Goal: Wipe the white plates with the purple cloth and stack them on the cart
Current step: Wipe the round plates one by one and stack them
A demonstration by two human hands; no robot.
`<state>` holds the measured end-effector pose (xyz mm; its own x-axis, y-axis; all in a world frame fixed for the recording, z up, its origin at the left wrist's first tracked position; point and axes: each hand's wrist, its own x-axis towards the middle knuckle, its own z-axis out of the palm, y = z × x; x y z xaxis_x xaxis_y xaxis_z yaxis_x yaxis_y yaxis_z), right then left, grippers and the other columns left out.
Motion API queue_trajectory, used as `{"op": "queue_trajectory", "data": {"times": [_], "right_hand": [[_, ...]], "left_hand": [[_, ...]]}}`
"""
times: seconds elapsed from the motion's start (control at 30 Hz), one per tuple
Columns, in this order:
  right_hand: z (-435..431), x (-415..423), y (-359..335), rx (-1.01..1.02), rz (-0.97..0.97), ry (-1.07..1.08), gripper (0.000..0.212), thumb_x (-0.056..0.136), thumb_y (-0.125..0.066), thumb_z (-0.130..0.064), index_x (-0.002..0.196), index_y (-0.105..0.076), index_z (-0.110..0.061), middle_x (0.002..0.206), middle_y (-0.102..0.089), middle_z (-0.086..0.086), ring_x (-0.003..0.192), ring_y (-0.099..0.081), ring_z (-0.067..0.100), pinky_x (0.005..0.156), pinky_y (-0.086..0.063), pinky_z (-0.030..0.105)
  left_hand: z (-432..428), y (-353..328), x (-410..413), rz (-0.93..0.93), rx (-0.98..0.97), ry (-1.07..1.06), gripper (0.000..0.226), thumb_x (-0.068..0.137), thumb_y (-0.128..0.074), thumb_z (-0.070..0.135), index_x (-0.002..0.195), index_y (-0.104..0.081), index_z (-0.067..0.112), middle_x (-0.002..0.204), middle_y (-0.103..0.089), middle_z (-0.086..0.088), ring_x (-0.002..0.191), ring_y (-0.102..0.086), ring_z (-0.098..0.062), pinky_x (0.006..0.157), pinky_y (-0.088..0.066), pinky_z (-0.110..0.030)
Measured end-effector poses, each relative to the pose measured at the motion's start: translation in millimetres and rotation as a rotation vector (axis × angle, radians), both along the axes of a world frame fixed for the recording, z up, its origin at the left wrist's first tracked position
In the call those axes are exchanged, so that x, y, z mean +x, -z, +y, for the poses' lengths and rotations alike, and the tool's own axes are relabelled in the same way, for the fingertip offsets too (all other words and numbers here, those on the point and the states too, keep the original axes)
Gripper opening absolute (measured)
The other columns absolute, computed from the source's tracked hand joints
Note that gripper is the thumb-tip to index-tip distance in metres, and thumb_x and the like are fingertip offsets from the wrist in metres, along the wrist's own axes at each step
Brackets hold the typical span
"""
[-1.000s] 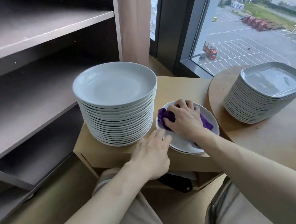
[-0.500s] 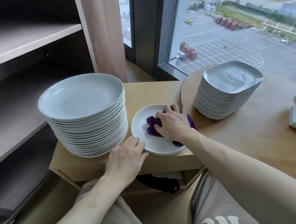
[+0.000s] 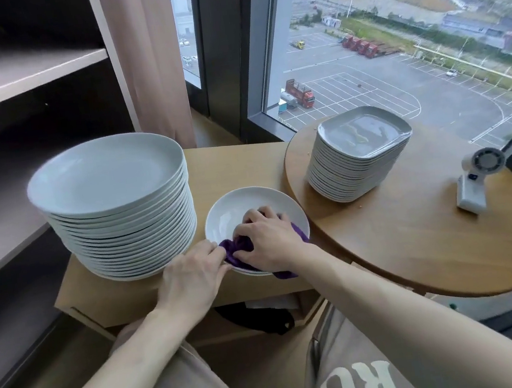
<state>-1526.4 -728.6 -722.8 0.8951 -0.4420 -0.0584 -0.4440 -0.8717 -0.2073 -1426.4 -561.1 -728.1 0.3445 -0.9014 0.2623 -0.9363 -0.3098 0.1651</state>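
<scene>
Now my right hand [image 3: 270, 240] clutches the purple cloth [image 3: 237, 249] nearer the front of the plate [image 3: 236, 206]. My left hand [image 3: 193, 273] grips its rim.

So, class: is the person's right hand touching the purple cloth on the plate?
Touching. The head view shows the right hand pressed down on the purple cloth, fingers curled over its bunched folds inside the white plate.
</scene>
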Motion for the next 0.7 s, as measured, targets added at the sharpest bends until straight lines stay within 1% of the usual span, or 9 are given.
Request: {"op": "queue_trajectory", "data": {"times": [0.07, 0.17, 0.33, 0.43, 0.5, 0.6, 0.7], "right_hand": [[3, 8, -1, 0.03, -0.004, 0.003, 0.032, 0.094, -0.056, -0.055, 0.118, -0.066, -0.037, 0.129, -0.051, -0.005, 0.128, -0.035, 0.025, 0.101, -0.033, 0.05], [1, 21, -1, 0.052, -0.009, 0.006, 0.031, 0.094, -0.058, -0.053, 0.119, -0.065, -0.036, 0.129, -0.051, -0.005, 0.128, -0.034, 0.025, 0.102, -0.033, 0.05], [-11, 38, 2, 0.02, -0.009, -0.02, 0.036, 0.094, -0.059, -0.055, 0.123, -0.062, -0.036, 0.132, -0.05, -0.004, 0.128, -0.035, 0.025, 0.102, -0.034, 0.05], [-17, 49, 7, -0.023, -0.018, -0.003, 0.04, 0.094, -0.056, -0.057, 0.127, -0.06, -0.035, 0.135, -0.049, -0.003, 0.128, -0.035, 0.027, 0.1, -0.035, 0.05], [-20, 55, 10, -0.066, -0.026, 0.02, 0.04, 0.095, -0.052, -0.057, 0.127, -0.058, -0.034, 0.136, -0.048, -0.002, 0.128, -0.036, 0.029, 0.097, -0.036, 0.049], [-20, 62, 15, -0.144, -0.039, 0.066, 0.038, 0.098, -0.046, -0.053, 0.127, -0.056, -0.03, 0.134, -0.047, 0.003, 0.126, -0.038, 0.032, 0.096, -0.036, 0.051], [-21, 64, 17, -0.206, -0.06, 0.13, 0.035, 0.1, -0.045, -0.048, 0.125, -0.056, -0.027, 0.132, -0.048, 0.007, 0.124, -0.039, 0.035, 0.097, -0.034, 0.054]], "left_hand": [[-1, -1, 1, -0.001, 0.003, -0.006, 0.023, 0.087, -0.077, 0.036, 0.089, -0.065, 0.016, 0.086, -0.062, 0.002, 0.065, -0.063, -0.025, 0.052, -0.049, -0.034], [-2, -1, 1, 0.008, -0.001, -0.024, 0.023, 0.091, -0.071, 0.039, 0.092, -0.065, 0.017, 0.091, -0.063, 0.003, 0.074, -0.063, -0.026, 0.06, -0.048, -0.035], [-2, 0, 1, 0.024, -0.03, -0.012, 0.02, 0.094, -0.068, 0.037, 0.096, -0.067, 0.017, 0.096, -0.063, 0.003, 0.083, -0.063, -0.022, 0.068, -0.05, -0.035], [-2, 2, 0, 0.031, -0.039, -0.004, 0.019, 0.096, -0.066, 0.036, 0.098, -0.067, 0.018, 0.103, -0.065, 0.002, 0.093, -0.064, -0.021, 0.073, -0.054, -0.036], [-2, 1, -1, 0.032, -0.045, 0.004, 0.018, 0.095, -0.067, 0.036, 0.097, -0.066, 0.018, 0.101, -0.065, 0.002, 0.091, -0.064, -0.02, 0.071, -0.051, -0.035], [-3, -4, -1, 0.028, -0.052, 0.006, 0.02, 0.089, -0.076, 0.033, 0.087, -0.064, 0.017, 0.089, -0.062, 0.0, 0.08, -0.063, -0.022, 0.062, -0.047, -0.034], [-3, -5, -2, 0.024, -0.057, 0.003, 0.022, 0.087, -0.078, 0.032, 0.083, -0.062, 0.017, 0.084, -0.06, -0.001, 0.075, -0.061, -0.022, 0.061, -0.041, -0.032]]}}
